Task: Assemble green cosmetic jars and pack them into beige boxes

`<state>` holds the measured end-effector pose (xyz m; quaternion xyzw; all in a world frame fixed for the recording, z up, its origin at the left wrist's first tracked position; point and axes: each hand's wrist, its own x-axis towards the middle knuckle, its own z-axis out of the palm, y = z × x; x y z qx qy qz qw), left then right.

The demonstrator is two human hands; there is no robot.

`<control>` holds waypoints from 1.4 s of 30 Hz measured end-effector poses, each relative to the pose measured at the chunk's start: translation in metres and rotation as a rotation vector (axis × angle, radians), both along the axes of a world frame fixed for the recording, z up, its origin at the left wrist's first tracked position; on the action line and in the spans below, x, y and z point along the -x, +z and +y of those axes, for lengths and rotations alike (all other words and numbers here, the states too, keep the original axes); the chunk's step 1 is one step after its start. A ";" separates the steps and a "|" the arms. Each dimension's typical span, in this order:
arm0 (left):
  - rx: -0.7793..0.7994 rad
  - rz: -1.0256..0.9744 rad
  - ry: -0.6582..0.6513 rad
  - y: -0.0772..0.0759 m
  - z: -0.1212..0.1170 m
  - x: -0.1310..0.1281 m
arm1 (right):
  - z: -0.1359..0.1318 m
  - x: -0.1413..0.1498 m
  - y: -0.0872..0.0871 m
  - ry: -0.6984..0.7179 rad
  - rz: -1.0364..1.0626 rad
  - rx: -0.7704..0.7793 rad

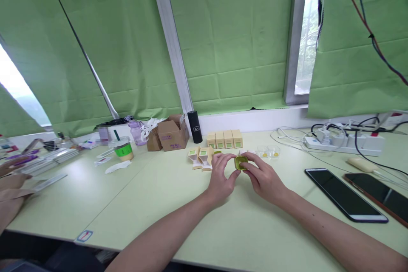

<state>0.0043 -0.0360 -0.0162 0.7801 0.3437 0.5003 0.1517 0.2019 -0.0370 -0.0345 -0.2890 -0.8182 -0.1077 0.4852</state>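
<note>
"Green curtain covers most of twelve o'clock, taking the hands as the clock's middle. After that?"

"Pale table, running through six. I'd work low over it, so a slip costs little."

"And the hands?"

"Left hand and right hand, both with fingers bent and gripping one small thing between them."

"What stands around?"

"Four upright boxes at eleven o'clock, two opened boxes at nine. At two, a pair of clear cups with something yellow inside. Elbows low, wrists inward, and nothing there should get knocked."

"Smallest of all?"

"That green cup, dead centre, its hollow side towards us. Left fingers and thumb pinch its left edge; right fingertips reach the right edge and partly cover the hollow. I can't tell whether they press inside it."

"So how hard?"

"Lightly, I'd say. Let the left steady the rim while the right does the fine work; squeezing both sides could bend a thin wall."
</note>
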 end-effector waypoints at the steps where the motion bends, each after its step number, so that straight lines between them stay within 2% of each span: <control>1: -0.002 0.000 0.002 0.000 0.000 0.000 | 0.000 0.000 0.000 0.002 0.001 -0.001; 10: -0.020 -0.002 0.009 0.000 0.000 0.000 | 0.005 -0.002 -0.004 0.036 0.014 -0.006; 15: -0.015 -0.001 0.010 0.000 0.000 0.000 | 0.002 0.000 -0.001 0.049 0.042 0.041; 22: -0.033 0.005 0.018 -0.001 0.000 0.002 | 0.001 0.003 -0.001 0.041 0.268 0.217; 28: -0.118 0.038 0.033 -0.001 0.000 0.003 | 0.002 0.005 0.002 0.094 0.514 0.552; 32: -0.190 0.124 0.032 -0.003 0.000 0.003 | 0.000 0.009 0.004 0.147 0.607 0.693; 36: -0.260 0.207 0.052 -0.006 0.001 0.002 | -0.003 0.012 0.006 0.183 0.633 0.764; 42: -0.318 0.328 0.055 -0.004 0.000 0.002 | -0.003 0.013 0.003 0.142 0.564 0.791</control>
